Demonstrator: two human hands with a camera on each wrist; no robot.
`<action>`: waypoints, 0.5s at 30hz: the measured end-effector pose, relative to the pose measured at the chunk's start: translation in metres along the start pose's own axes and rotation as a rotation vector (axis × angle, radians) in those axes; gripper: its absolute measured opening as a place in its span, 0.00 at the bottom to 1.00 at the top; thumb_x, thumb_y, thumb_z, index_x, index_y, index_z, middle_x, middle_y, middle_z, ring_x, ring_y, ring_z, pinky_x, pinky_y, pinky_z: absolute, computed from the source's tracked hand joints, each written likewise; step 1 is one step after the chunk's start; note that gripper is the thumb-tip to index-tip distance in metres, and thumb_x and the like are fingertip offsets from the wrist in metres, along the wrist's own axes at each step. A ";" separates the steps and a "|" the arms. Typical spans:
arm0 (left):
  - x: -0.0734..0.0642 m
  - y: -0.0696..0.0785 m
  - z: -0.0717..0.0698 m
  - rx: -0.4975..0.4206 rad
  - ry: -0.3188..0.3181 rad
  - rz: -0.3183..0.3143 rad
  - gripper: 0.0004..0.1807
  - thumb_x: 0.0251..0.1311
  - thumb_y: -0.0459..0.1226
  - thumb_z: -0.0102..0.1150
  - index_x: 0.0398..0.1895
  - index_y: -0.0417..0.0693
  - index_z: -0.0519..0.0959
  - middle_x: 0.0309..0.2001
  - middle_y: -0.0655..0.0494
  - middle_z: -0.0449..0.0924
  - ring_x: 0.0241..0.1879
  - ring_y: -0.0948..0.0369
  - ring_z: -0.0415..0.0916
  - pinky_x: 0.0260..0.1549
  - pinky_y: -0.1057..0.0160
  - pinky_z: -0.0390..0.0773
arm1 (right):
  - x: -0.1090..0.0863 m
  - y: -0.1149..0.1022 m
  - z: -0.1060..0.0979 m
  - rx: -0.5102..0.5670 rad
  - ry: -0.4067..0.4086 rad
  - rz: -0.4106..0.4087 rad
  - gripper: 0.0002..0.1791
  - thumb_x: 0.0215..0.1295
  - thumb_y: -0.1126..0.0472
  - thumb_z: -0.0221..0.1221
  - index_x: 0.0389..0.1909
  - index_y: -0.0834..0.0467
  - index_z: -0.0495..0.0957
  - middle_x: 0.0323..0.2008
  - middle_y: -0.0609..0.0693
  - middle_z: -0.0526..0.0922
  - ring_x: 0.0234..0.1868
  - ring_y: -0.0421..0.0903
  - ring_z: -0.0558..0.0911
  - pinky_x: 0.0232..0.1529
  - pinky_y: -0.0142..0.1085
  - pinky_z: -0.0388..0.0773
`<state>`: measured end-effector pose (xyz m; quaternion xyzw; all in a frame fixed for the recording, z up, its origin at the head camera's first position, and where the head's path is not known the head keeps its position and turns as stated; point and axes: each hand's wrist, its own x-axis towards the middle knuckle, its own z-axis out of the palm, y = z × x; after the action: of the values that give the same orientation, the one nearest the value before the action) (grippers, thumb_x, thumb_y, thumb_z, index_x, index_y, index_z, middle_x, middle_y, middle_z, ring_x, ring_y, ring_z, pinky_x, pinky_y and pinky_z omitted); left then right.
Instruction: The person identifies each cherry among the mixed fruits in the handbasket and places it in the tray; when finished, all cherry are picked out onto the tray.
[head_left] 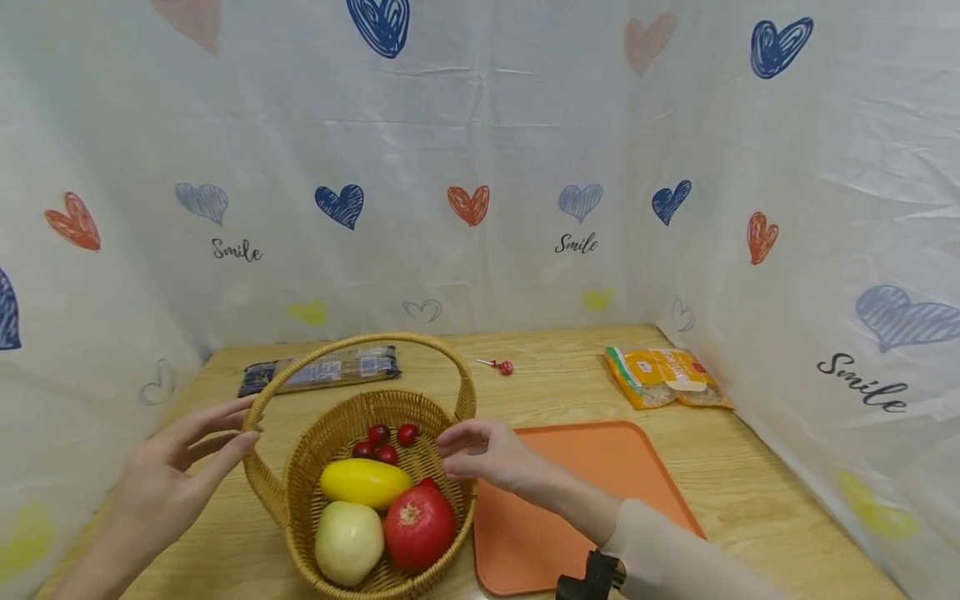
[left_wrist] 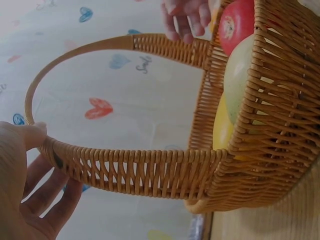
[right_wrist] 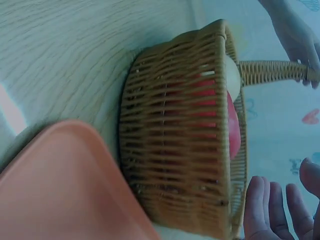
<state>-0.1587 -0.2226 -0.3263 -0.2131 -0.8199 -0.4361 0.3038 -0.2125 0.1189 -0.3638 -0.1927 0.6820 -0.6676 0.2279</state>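
Note:
A wicker basket [head_left: 300, 450] with a tall arched handle [head_left: 408, 337] stands on the table. In it lie a pomegranate [head_left: 420, 527], a pale green round fruit [head_left: 348, 543], a long yellow fruit [head_left: 366, 483] and several dark red cherries [head_left: 378, 435]. My left hand [head_left: 168, 475] holds the left side of the handle, thumb on the near face and fingers behind, as the left wrist view shows. Over the basket's right rim is my right hand [head_left: 491, 454], its fingers loosely bent and nothing in them; in the right wrist view these fingers [right_wrist: 275, 205] are beside the rim.
An orange tray [head_left: 600, 458] lies right of the basket, partly under my right forearm. Behind the basket is a long dark-ended packet [head_left: 322, 371], with a red lollipop [head_left: 504, 367] to its right. An orange food bag [head_left: 663, 377] lies at the back right. Heart-printed curtains [head_left: 480, 150] enclose the table.

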 end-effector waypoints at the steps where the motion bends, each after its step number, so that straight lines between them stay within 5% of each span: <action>1: 0.000 0.000 0.000 0.000 -0.001 0.001 0.26 0.47 0.14 0.61 0.52 0.34 0.77 0.47 0.67 0.78 0.43 0.72 0.76 0.42 0.78 0.79 | 0.002 0.000 0.003 0.003 -0.002 0.005 0.19 0.61 0.68 0.60 0.53 0.69 0.73 0.46 0.58 0.78 0.44 0.51 0.81 0.51 0.44 0.82; 15: 0.001 0.000 -0.002 -0.004 -0.012 0.043 0.26 0.45 0.13 0.61 0.52 0.33 0.77 0.49 0.68 0.78 0.43 0.71 0.76 0.43 0.76 0.80 | 0.041 0.000 0.033 -0.075 -0.007 -0.025 0.21 0.61 0.66 0.61 0.55 0.68 0.73 0.47 0.60 0.78 0.44 0.56 0.81 0.47 0.47 0.83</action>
<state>-0.1587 -0.2239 -0.3252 -0.2339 -0.8160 -0.4296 0.3081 -0.2271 0.0686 -0.3664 -0.2122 0.7032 -0.6438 0.2145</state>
